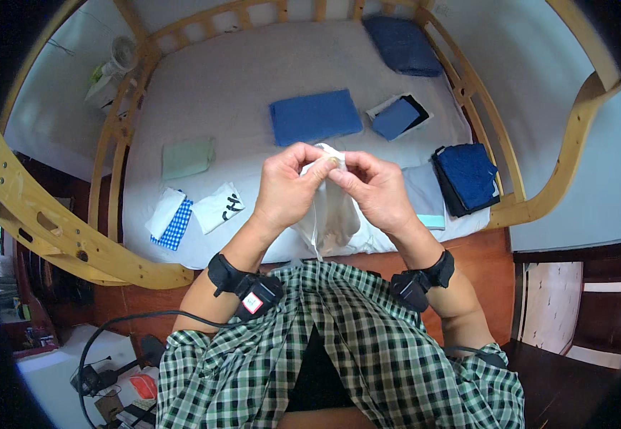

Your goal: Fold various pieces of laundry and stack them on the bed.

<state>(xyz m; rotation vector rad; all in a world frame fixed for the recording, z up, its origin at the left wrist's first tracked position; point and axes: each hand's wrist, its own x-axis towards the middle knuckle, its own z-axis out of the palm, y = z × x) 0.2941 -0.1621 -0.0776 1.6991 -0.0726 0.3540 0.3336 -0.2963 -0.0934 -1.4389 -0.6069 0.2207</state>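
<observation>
My left hand (291, 184) and my right hand (380, 190) come together in front of my chest, both pinching the gathered upper edge of a thin white cloth (333, 218). Thumbs and fingertips nearly touch there. The cloth hangs below the hands in loose folds, with a narrow strip or cord trailing at its lower left. Its exact kind does not show. Just beyond the hands, on the bed, lies a folded blue cloth (315, 118). Black bands with small boxes are strapped round both forearms.
On the bed sheet (232, 79) lie a pale green folded cloth (187, 157), a blue-and-white checked cloth (174, 227), a white cloth with black print (217, 208), a small blue-black-white stack (397, 118), dark blue folded clothes (465, 179) and a dark pillow (402, 46). A wooden rail (60, 229) curves round.
</observation>
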